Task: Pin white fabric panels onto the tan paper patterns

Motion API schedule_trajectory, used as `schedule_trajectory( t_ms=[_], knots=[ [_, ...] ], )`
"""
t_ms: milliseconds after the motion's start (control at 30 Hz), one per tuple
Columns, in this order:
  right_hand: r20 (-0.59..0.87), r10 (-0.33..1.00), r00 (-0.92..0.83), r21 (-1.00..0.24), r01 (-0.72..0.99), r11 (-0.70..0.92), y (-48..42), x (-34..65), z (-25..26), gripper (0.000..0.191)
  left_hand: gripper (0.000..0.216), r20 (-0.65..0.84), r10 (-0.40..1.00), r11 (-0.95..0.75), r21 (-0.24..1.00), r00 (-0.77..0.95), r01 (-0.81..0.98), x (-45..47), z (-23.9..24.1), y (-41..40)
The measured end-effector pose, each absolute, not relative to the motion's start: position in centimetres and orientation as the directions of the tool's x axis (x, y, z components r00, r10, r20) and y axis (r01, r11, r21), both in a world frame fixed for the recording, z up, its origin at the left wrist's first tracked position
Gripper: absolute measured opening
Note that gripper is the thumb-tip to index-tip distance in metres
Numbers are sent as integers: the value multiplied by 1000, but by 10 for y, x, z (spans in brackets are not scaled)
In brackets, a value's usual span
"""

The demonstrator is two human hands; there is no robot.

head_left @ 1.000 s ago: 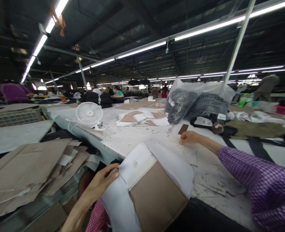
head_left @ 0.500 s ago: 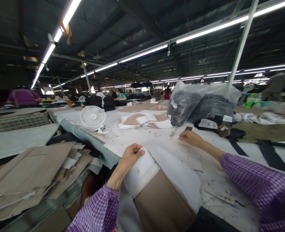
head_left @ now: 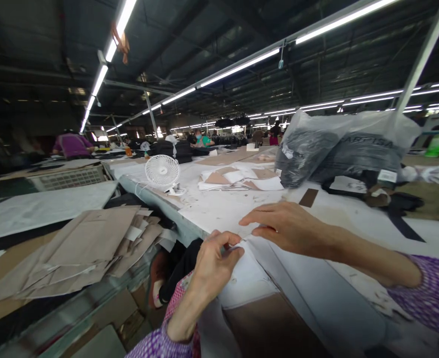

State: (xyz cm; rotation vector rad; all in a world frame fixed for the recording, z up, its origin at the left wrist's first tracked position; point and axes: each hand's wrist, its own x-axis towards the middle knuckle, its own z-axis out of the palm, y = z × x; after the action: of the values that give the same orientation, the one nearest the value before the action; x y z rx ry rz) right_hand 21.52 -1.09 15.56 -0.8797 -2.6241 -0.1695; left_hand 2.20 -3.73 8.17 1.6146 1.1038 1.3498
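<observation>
My left hand (head_left: 214, 263) pinches the top corner of a white fabric piece (head_left: 249, 278) that lies over a brown cardboard template (head_left: 267, 328) at the near edge of the white worktable (head_left: 222, 209). My right hand (head_left: 284, 226) hovers just right of that corner, fingers stretched toward it and touching the fabric's upper edge, with nothing gripped that I can see. Both sleeves are purple check. A larger white fabric sheet (head_left: 316, 293) lies under my right forearm.
A small white fan (head_left: 162, 171) stands at the table's left edge. Cut pieces in white and brown (head_left: 241, 179) lie behind it, and plastic-wrapped dark bundles (head_left: 338, 149) at the right. Loose cardboard sheets (head_left: 81, 248) pile up at the left. Other people work far behind.
My right hand came back from the far side of the table to the fabric's top corner. My left hand slid up to pinch that corner. The camera moved closer.
</observation>
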Motion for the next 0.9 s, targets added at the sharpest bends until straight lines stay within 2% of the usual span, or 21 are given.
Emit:
schedule_trajectory(
  t_ms=[100, 233, 333, 433, 533, 633, 767, 900],
  knots=[
    [222, 587, -779, -54, 591, 805, -16, 213, 158, 33, 10, 434, 898, -439, 865, 79, 244, 24, 83, -42],
    [140, 606, -783, -211, 575, 791, -16, 210, 160, 26, 6, 290, 940, -332, 898, 178, 290, 23, 79, -47],
    [90, 629, -772, -355, 566, 744, -14, 209, 161, 20, 5, 188, 941, -229, 966, 280, 122, 21, 74, -51],
    [49, 635, -771, -453, 550, 702, -12, 209, 159, 16, 16, 228, 896, -227, 973, 381, -47, 22, 70, -55],
    [23, 635, -772, -525, 531, 665, -9, 211, 152, 13, 24, 231, 910, -239, 971, 344, -21, 28, 66, -58],
    [24, 631, -775, -564, 511, 649, -6, 212, 144, 11, 27, 202, 950, -217, 975, 240, 39, 36, 60, -56],
    [33, 655, -755, -577, 521, 629, -5, 211, 137, 12, 20, 216, 940, -228, 974, 263, 14, 37, 54, -53],
    [69, 685, -725, -539, 551, 637, -9, 206, 134, 8, 16, 229, 942, -260, 960, 246, 103, 32, 56, -55]
  ],
)
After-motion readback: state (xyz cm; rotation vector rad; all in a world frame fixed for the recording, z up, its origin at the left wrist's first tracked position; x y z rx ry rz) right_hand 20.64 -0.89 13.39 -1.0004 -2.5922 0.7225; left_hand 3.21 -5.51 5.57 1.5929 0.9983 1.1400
